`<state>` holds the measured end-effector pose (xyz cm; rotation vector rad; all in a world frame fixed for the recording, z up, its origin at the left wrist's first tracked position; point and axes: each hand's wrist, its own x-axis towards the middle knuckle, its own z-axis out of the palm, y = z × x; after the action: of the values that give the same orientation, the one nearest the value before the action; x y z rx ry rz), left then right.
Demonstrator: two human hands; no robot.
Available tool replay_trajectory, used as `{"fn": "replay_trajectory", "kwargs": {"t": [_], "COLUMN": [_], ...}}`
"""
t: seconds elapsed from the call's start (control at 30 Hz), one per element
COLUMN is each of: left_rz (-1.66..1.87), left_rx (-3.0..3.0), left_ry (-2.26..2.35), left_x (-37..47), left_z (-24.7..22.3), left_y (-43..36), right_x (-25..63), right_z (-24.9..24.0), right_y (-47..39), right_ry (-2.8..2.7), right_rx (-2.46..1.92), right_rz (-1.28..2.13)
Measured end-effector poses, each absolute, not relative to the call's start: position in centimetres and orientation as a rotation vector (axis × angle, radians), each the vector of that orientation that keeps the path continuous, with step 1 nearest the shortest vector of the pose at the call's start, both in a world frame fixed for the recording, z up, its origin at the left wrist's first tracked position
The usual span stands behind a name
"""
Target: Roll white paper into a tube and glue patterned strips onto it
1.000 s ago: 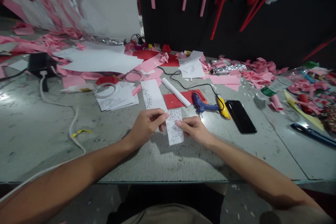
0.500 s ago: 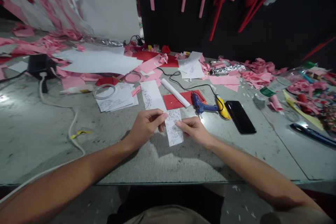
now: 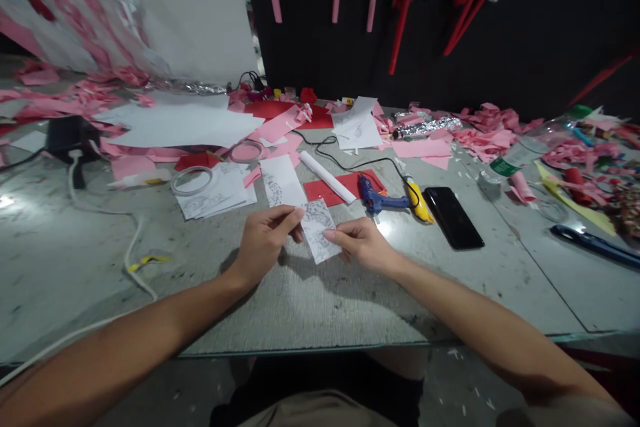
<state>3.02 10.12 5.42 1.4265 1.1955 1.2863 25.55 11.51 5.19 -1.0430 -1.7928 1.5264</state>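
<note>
A small white paper strip [image 3: 320, 230] with dark line drawings is held above the table between both hands. My left hand [image 3: 265, 240] pinches its upper left edge between thumb and fingers. On the other side, my right hand [image 3: 363, 243] grips the right edge, its thumb lying over the drawing. Just beyond the strip lies another patterned white sheet [image 3: 283, 180], beside a rolled white paper [image 3: 327, 177] on red paper [image 3: 320, 193]. To the right of these rests a blue glue gun [image 3: 377, 197].
Right of the glue gun lie a yellow cutter [image 3: 419, 200] and a black phone [image 3: 454, 218]. A tape roll [image 3: 191, 181] sits on drawn sheets [image 3: 220, 193] at left. A plastic bottle [image 3: 520, 153] lies at right. A white cable [image 3: 131, 240] crosses the left side.
The paper strip has tilted, its lower end swinging left and up, and it looks shorter. Both hands still grip it. The whole view has shifted slightly.
</note>
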Motion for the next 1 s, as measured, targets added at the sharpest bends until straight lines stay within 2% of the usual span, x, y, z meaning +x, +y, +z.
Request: {"fn": "replay_trajectory", "kwargs": {"t": [0.43, 0.83, 1.0], "left_rz": [1.379, 1.260, 1.255], "left_rx": [1.225, 1.009, 0.957], "left_ry": [1.150, 1.124, 1.097], "left_x": [2.6, 3.2, 3.1], "left_z": [3.7, 5.0, 5.0], "left_y": [11.0, 10.3, 10.5], "right_x": [26.1, 26.6, 26.7], "right_z": [4.5, 4.3, 4.2], "right_y": [12.4, 13.1, 13.3], "right_ry": [-1.702, -1.444, -1.497], "right_rx": [-0.990, -0.937, -0.934], "right_rz": [1.714, 1.645, 1.640]}}
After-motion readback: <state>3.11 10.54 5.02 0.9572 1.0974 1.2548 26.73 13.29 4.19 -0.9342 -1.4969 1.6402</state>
